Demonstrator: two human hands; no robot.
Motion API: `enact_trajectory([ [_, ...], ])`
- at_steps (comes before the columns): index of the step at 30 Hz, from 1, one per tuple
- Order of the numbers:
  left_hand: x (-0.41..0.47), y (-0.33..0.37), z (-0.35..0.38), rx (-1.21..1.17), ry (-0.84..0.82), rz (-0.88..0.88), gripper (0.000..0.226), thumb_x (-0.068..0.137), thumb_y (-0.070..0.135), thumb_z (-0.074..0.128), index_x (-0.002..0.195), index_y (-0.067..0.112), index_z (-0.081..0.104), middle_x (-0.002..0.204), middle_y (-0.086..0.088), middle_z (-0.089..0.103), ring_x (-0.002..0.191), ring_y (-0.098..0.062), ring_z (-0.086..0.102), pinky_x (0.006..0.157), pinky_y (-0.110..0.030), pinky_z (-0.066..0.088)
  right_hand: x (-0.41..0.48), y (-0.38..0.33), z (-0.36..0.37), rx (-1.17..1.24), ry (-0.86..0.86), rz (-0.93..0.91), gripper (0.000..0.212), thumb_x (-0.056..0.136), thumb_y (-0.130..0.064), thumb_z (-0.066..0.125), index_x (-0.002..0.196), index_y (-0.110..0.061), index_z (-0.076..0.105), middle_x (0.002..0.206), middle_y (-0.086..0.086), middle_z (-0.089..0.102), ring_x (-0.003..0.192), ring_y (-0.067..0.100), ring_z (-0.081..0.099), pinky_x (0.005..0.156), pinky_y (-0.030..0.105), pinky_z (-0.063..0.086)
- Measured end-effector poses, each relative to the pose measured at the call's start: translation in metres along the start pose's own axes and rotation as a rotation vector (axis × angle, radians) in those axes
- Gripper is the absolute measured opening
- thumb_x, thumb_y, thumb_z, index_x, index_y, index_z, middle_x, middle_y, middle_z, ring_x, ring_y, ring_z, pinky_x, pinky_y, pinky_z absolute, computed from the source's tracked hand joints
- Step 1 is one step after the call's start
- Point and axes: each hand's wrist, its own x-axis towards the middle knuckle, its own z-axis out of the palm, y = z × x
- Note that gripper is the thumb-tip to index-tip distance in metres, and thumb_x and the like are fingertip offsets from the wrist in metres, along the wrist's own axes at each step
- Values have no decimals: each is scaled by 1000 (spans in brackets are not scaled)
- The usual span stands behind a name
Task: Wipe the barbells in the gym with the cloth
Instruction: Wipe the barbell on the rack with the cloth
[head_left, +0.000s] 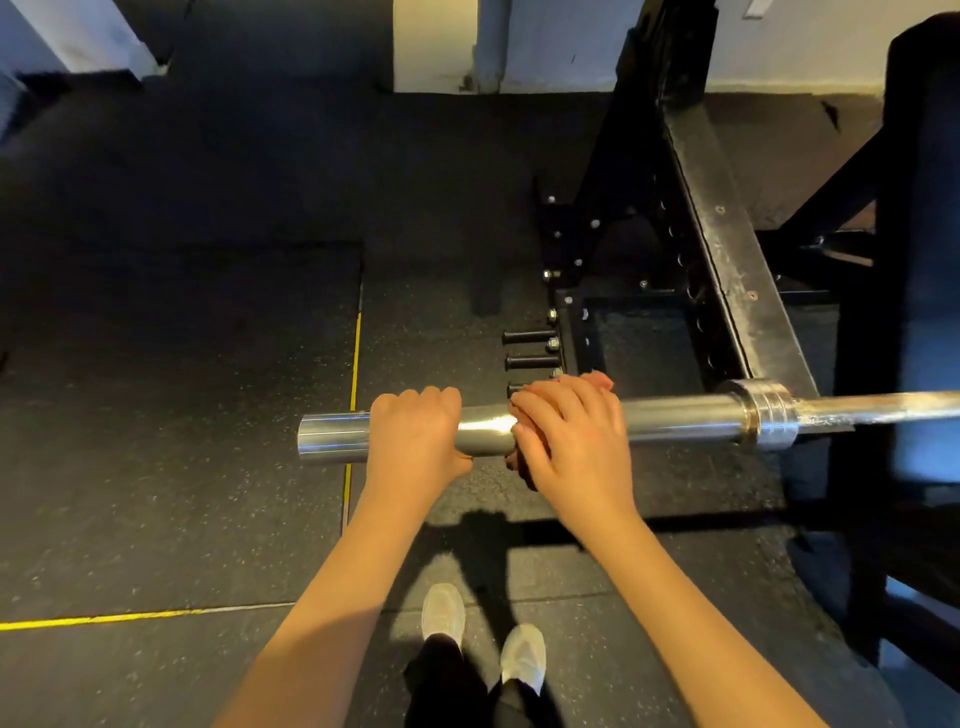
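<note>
At the free end of the barbell (675, 415), which lies level across a black rack (727, 249) with its chrome end jutting out over the rubber floor (156, 415), both hands are at work. The left hand (415, 436) is clenched over the bar near its open tip, steadying it. The right hand (571, 441) wraps a reddish cloth (600, 382) round the bar just beside the left, fingers curved over the top; only the edges of the cloth show past the fingers and below the palm.

Several things could go wrong from this point, by the look of it. The chrome end probably spins on the shaft, so a hard rub may only turn it under the cloth and leave smears unless the left hand holds firm. The cloth is bunched small, so it may slip out from under the palm and drop towards the white shoes (442, 613) below. A stroke run too far inward could knock the knuckles on the collar (769, 415). A heavy push on this overhanging end might rock the bar on its rests, which are hidden from view.

No brand, label or writing can be read anywhere on the bar or rack; the floor carries only a yellow line (355, 358).
</note>
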Motion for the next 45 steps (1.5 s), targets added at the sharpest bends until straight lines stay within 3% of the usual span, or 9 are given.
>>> enact_trajectory([
  [3,-2,-4,-2,-70,0,41,31,83,40,62,106,22,51,97,4,58,90,-20,58,76,-33,38,-8,30,-17,14,20,-118,25,92,-24,52,109,-21,69,113,-6,66,111,15,54,101,39,38],
  [9,19,-29,-12,-138,-391,31,67,75,53,71,129,21,47,119,0,61,107,-25,59,84,-37,43,22,14,-18,-172,10,334,26,91,-23,44,70,-23,59,66,-6,53,69,19,50,86,44,43],
  [15,8,-25,1,-70,-155,27,46,78,48,66,114,22,53,98,4,63,92,-22,62,73,-32,38,-10,4,-11,-26,-87,-152,35,95,-36,45,124,-26,60,130,-7,57,126,16,46,108,40,33],
  [21,6,-25,3,-78,-109,26,42,79,48,66,111,22,53,95,4,64,89,-21,61,72,-32,37,25,28,-25,-154,-39,343,40,89,-39,27,82,-27,64,72,-8,58,76,20,57,77,41,43],
  [27,-1,-21,21,9,113,35,46,51,51,83,72,20,57,59,3,56,52,-22,55,53,-29,29,-5,-19,2,81,-74,-98,28,92,-30,53,117,-25,65,123,-8,60,123,16,47,111,42,30],
  [31,-3,-20,26,20,204,27,44,48,44,88,76,21,63,60,4,56,52,-20,54,54,-31,38,-2,46,-26,50,-17,41,24,88,-21,48,101,-24,69,103,-9,64,105,14,55,102,41,38],
  [35,2,-26,2,-99,-127,55,46,77,46,72,111,22,54,98,4,62,90,-21,60,75,-34,42,10,25,-20,-59,62,268,19,90,-26,50,76,-27,63,76,-11,54,83,16,52,97,43,37],
  [40,32,-43,-16,-270,-616,62,68,66,56,77,119,22,53,111,0,62,97,-23,60,85,-37,52,-6,1,0,66,7,-118,22,90,-28,57,108,-20,68,116,-4,63,117,20,52,109,49,32],
  [45,7,-31,-3,-75,-212,40,44,77,50,67,110,23,54,96,4,64,87,-21,61,71,-31,46,-8,55,-27,23,87,50,23,90,-22,49,102,-18,69,104,-2,66,104,21,57,100,42,38],
])
